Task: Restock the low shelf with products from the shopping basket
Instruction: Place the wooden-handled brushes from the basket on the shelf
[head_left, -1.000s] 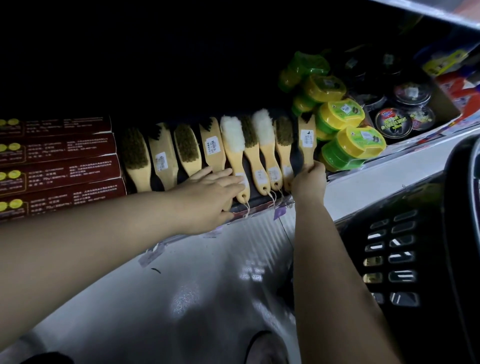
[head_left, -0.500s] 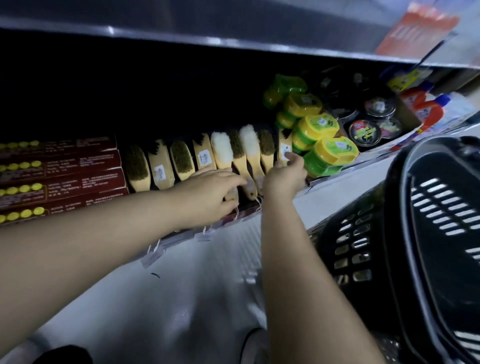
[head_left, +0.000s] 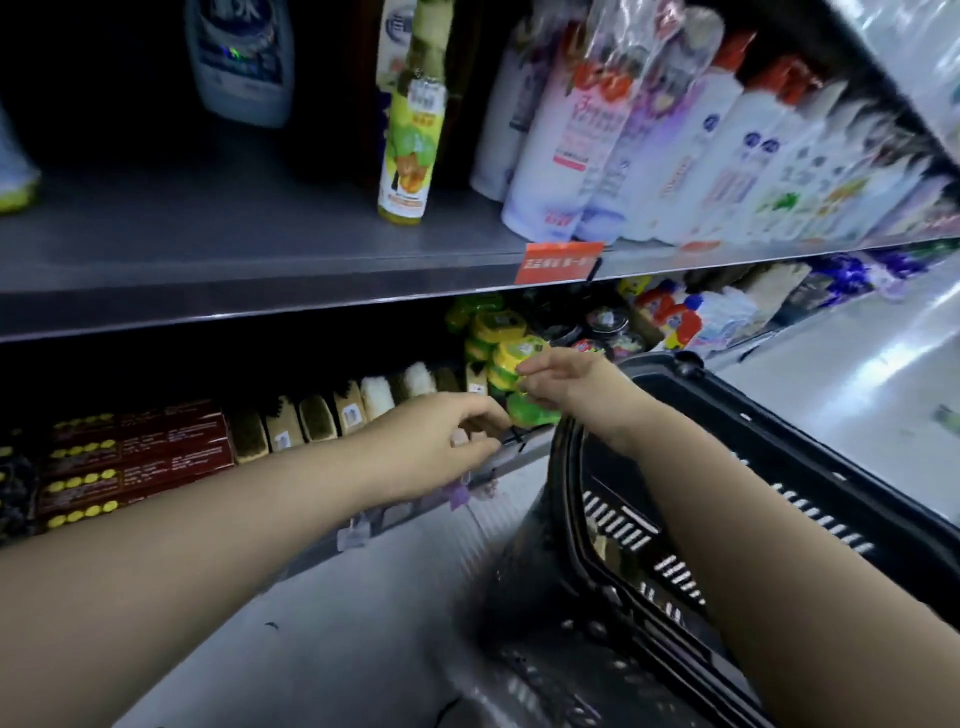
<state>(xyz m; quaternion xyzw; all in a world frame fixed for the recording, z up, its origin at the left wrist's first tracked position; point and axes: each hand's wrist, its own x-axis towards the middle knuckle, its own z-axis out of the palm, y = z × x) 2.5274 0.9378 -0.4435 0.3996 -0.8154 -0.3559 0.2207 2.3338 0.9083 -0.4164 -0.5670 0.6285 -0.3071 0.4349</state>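
Shop aisle shelving, dim at floor level. Low shelf (head_left: 395, 514) carries red boxes (head_left: 135, 457), a row of wooden brushes (head_left: 311, 426) and green-yellow tubs (head_left: 506, 353). Black shopping basket (head_left: 618, 525) stands just right of it, contents unclear. Left hand (head_left: 441, 441) hovers before the brushes, fingers loosely curled, empty. Right hand (head_left: 556, 382) hangs before the tubs, fingers relaxed, gripping nothing; contact with them cannot be told

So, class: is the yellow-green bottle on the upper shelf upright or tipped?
Upright: the yellow-green bottle stands on its base.
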